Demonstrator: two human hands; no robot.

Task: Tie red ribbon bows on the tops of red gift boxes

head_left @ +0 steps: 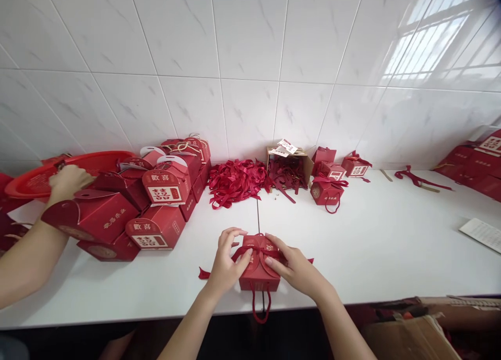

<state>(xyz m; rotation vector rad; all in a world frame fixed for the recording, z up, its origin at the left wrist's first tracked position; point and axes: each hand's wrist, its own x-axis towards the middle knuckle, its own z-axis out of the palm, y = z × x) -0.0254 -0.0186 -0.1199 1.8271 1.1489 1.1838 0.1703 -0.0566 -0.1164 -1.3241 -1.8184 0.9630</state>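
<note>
Head view: box between two hands

The red box (pixel 259 283) sits by the table's (pixel 371 240) near edge, between left hand (pixel 231 258) and right hand (pixel 294 268), neither clearly nearer; its ribbon (pixel 260 250) runs left-right under both half-curled hands, pinched or not, I cannot tell

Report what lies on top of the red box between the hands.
A red ribbon lies across the red box; the left hand and right hand cover parts of both, hiding what is beneath.
</note>
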